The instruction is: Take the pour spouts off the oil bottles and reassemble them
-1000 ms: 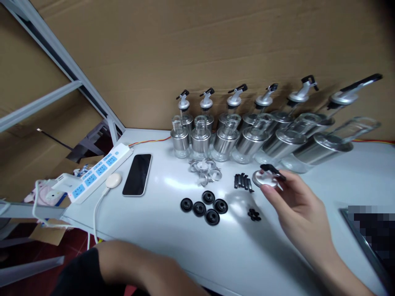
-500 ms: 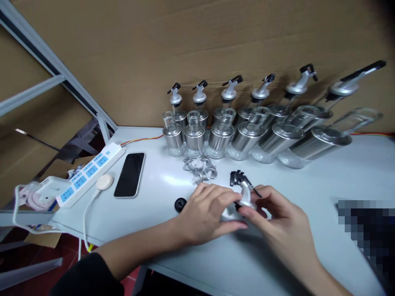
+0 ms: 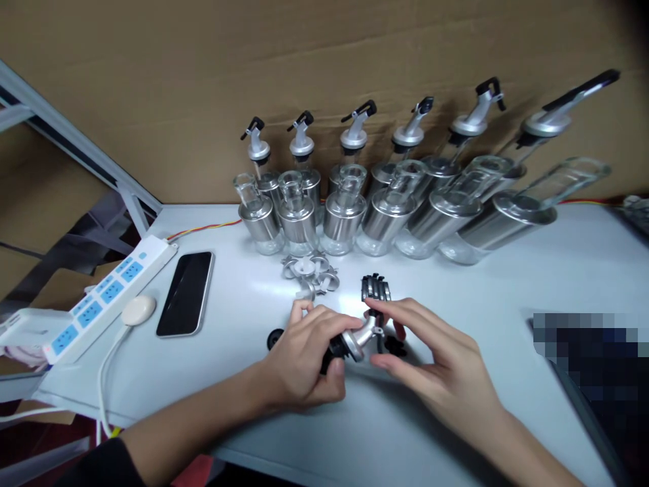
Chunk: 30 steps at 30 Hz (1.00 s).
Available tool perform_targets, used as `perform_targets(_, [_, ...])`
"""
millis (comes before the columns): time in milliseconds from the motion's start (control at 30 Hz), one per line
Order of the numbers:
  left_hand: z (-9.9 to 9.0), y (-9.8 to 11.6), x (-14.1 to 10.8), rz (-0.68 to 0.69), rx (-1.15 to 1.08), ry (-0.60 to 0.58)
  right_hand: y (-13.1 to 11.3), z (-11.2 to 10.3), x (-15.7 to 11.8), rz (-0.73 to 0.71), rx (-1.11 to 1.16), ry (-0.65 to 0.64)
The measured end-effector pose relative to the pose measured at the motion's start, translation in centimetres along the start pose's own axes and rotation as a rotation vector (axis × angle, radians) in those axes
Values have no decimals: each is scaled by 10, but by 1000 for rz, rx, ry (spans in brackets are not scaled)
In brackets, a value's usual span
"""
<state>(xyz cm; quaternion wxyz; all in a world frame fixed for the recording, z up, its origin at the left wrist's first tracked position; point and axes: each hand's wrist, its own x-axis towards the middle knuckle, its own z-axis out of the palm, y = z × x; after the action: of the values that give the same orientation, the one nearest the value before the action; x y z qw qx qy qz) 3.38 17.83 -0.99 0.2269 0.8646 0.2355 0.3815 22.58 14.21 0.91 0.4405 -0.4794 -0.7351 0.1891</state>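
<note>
A silver-and-black bottle pourer spout [image 3: 362, 335] is held low over the table, tilted to the right. My left hand [image 3: 309, 348] is closed round its black stopper end. At the other end, my right hand [image 3: 441, 352] has its index fingertip on the black tip and its thumb by the lever's lower end. Just behind lies a cluster of small black levers [image 3: 376, 287], and more black parts [image 3: 394, 346] lie under my right hand. A round black piece [image 3: 274, 337] is partly hidden by my left hand. Silver caps [image 3: 309, 269] are heaped farther back.
Steel-sleeved glass bottles [image 3: 298, 220] stand in a front row, open at the neck. Behind them, bottles carry pourers [image 3: 353, 138] against the cardboard wall [image 3: 203, 101]. A phone [image 3: 185, 294] and a power strip [image 3: 109, 297] lie left; a dark blurred object [image 3: 588, 399] lies right.
The pourer spout has turned so its tip points right. My left hand has taken its stopper end, while my right hand has shifted to the tip. The view has swung somewhat right.
</note>
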Motion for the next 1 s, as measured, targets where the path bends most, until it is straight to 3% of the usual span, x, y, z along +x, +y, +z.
perform_targets(167, [-3,5,-1,-74,103,-12,-5,1,1,-31,4,27])
perform_targets(300, [-5,5,3,-88,215,-19,-6,-1,0,-97,-9,-23])
perform_targets(567, [-14,7,13,56,286,1,-10,0,6,-276,-81,-112])
perform_targets(833, [-8,5,8,34,222,92,-15,4,17,-365,-432,-60])
perform_targets(1000, [-11,3,12,70,241,5,-14,6,13,-340,-513,-52])
